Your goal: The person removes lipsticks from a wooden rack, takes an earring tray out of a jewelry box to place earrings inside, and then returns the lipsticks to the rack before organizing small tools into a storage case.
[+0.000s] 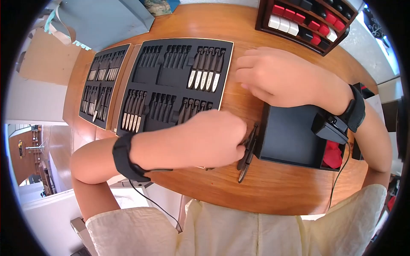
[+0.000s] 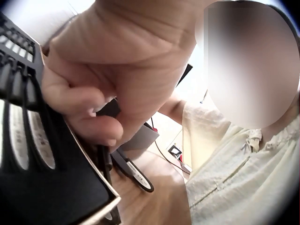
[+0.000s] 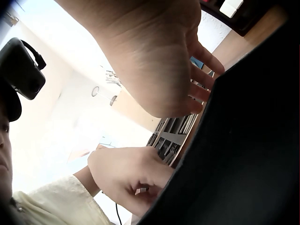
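In the head view, two bare hands work over the bench (image 1: 205,197), a brown wooden top with a curved edge. The left hand (image 1: 220,138) has its fingers curled, its grip narrow and pinching the slim dark tools (image 1: 248,157) — at least two, beside the right edge of the large tray (image 1: 222,102). The right hand (image 1: 273,77) hovers with a loose grip, fingers extended and holding nothing, between that tray and the black box (image 1: 290,134). The trays number two; the small tray (image 1: 75,112) stands to the left. The large tray has six groups of slots, with four white-ended pieces at its upper right and four at its lower left. One red cloth (image 1: 332,155) lies in the box. Behind are one rack (image 1: 323,52), three white boxes (image 1: 283,25) side by side at its left, and one blue-grey bag (image 1: 102,23). Pale walls surround the bench.

The left wrist view shows the tools below the curled fingertips, one with a white label, just beside the tray edge.

The right wrist view shows the right hand's palm and four fingers above the box wall, with the left hand lower down — its held tools hidden here — and a bright, pale room behind.
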Available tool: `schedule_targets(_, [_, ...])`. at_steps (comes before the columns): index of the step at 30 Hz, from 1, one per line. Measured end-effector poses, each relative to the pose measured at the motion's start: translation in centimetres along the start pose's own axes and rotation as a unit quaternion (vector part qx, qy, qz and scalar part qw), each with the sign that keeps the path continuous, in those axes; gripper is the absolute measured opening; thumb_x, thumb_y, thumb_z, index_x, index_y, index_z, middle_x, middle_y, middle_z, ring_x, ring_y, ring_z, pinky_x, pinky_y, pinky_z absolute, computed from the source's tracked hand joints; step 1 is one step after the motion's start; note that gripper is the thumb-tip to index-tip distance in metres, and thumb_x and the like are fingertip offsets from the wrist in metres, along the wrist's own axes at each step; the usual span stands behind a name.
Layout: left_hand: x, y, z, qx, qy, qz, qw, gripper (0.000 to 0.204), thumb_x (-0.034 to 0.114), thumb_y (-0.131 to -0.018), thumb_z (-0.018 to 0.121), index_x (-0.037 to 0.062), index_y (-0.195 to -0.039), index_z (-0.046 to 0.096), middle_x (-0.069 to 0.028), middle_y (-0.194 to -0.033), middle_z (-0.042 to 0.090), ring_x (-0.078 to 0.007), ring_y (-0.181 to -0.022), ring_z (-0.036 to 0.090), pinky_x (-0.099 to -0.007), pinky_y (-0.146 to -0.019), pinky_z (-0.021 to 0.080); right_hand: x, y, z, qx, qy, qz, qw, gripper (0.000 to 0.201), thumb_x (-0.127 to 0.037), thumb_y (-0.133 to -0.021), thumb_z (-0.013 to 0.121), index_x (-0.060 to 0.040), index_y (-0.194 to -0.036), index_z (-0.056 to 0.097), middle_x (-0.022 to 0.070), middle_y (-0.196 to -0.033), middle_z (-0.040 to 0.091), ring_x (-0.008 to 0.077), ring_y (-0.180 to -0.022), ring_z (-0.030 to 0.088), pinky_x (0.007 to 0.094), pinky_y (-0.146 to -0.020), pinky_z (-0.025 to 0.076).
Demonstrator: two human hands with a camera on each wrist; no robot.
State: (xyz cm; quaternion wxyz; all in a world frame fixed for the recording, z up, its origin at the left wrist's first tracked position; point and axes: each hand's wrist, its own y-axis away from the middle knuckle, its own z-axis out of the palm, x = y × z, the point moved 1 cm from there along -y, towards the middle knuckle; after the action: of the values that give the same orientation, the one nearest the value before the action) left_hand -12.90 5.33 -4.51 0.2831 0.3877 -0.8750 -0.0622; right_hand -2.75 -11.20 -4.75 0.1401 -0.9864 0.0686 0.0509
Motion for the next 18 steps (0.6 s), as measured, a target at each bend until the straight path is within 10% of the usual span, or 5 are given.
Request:
schedule_targets(5, [-2.2, 0.2, -4.6, 0.09, 0.375, -0.055, 0.921, 0.012, 0.015, -0.094, 0.06, 0.004, -0.098, 0.063, 0.0009, -0.073, 0.064, -0.0026, -0.062, 0.056, -0.0182, -0.052, 0.043, -0.4, -0.2, -1.3, -0.034, -0.036, 0.07, 0.996, 0.011, -0.005, -0.079, 0.058, 0.003, -0.08, 0.065, 0.0209, -0.081, 0.063, 0.0394, -0.085, 0.061, 0.0437, -0.079, 0.05])
schedule_targets(8, [-3.1, 1.3, -7.3, 0.182, 0.373, -0.06, 0.908, 0.016, 0.015, -0.096, 0.058, 0.0089, -0.107, 0.067, 0.0056, -0.075, 0.063, 0.0006, -0.061, 0.053, -0.0146, -0.051, 0.04, -0.7, -0.5, -1.4, 0.019, -0.19, 0.113, 0.975, 0.013, -0.006, -0.083, 0.056, 0.0031, -0.083, 0.065, 0.0183, -0.076, 0.063, 0.0331, -0.079, 0.063, 0.04, -0.074, 0.05])
schedule_targets(10, [-4.4, 1.6, -8.1, 0.206, 0.384, -0.03, 0.899, 0.017, 0.016, -0.095, 0.059, 0.0079, -0.107, 0.067, 0.0051, -0.074, 0.062, 0.0001, -0.061, 0.053, -0.0147, -0.05, 0.04, -1.3, -1.1, -2.3, -0.033, -0.435, 0.208, 0.876, 0.015, -0.009, -0.088, 0.056, 0.0029, -0.084, 0.064, 0.0115, -0.071, 0.061, 0.0208, -0.072, 0.061, 0.0345, -0.068, 0.048])
schedule_targets(18, [-6.5, 2.0, -8.7, 0.205, 0.379, -0.003, 0.902, 0.019, 0.018, -0.093, 0.061, 0.0058, -0.107, 0.067, 0.0038, -0.079, 0.061, -0.0013, -0.064, 0.053, -0.0167, -0.051, 0.041, -1.5, -2.9, -0.9, 0.004, -0.506, 0.273, 0.818, 0.025, -0.021, -0.095, 0.058, 0.0016, -0.085, 0.064, 0.0038, -0.071, 0.061, 0.0105, -0.065, 0.057, 0.0271, -0.061, 0.046])
